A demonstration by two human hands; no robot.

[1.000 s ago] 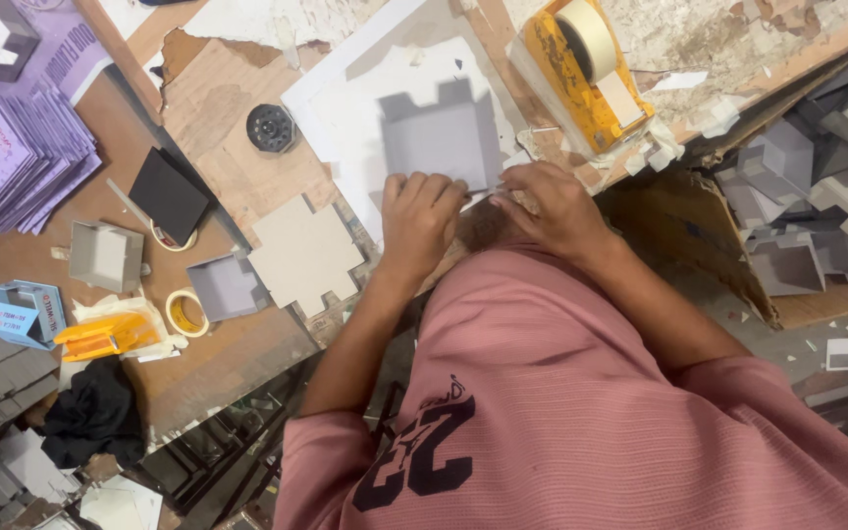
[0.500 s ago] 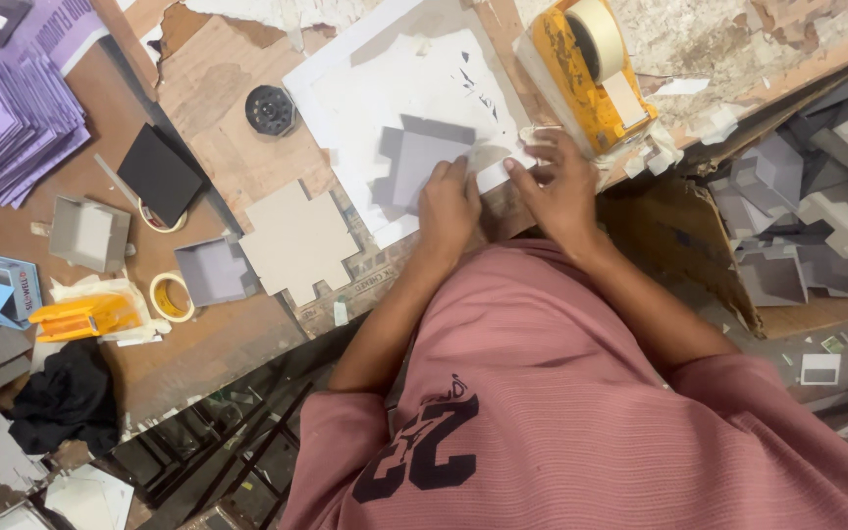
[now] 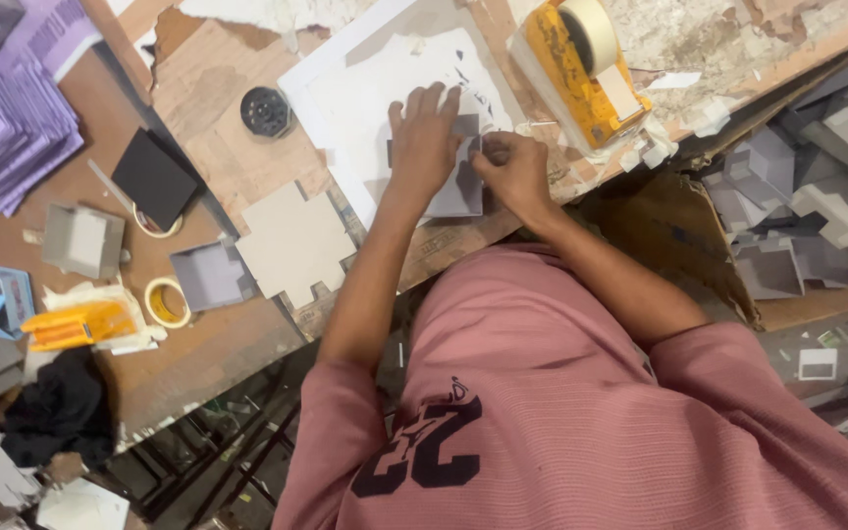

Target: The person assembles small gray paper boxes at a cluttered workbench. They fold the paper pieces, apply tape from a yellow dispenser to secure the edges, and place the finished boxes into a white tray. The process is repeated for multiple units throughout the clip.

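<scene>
Left hand (image 3: 422, 147): palm down, fingers spread wide, flat on the grey card (image 3: 455, 185). Pressing, not gripping; nothing is closed inside the hand. Fingertips point to 12 o'clock and run past the card's top edge onto the white sheet (image 3: 365, 93).

Right hand (image 3: 514, 169): fingers curled in tight, a narrow pinch at the card's right edge, at 3 o'clock from the left hand. Fingertips touch the card edge. Cannot tell whether anything small sits in the pinch.

Card: grey, flat, partly under the left palm; its lower part shows between the two wrists. It lies on the white sheet near the bench (image 3: 238, 167) edge closest to the person.

Around it:
- Yellow tape dispenser (image 3: 581, 69) at 2 o'clock from the right hand, near but apart.
- Black round disc (image 3: 266, 111) at 9 o'clock from the left hand, just off the white sheet.
- Cross-shaped card blank (image 3: 294, 245) at 7 o'clock from the left hand, just beside the forearm.
- Grey open box (image 3: 210, 275) just left of the blank.
- Black square (image 3: 153, 179) and tape roll (image 3: 167, 300) further toward 8 o'clock.
- Purple sheet stack (image 3: 7, 128) far out at 9 o'clock.
- Pile of folded grey boxes (image 3: 817, 186) at 3 o'clock, well apart, past the bench edge.
</scene>
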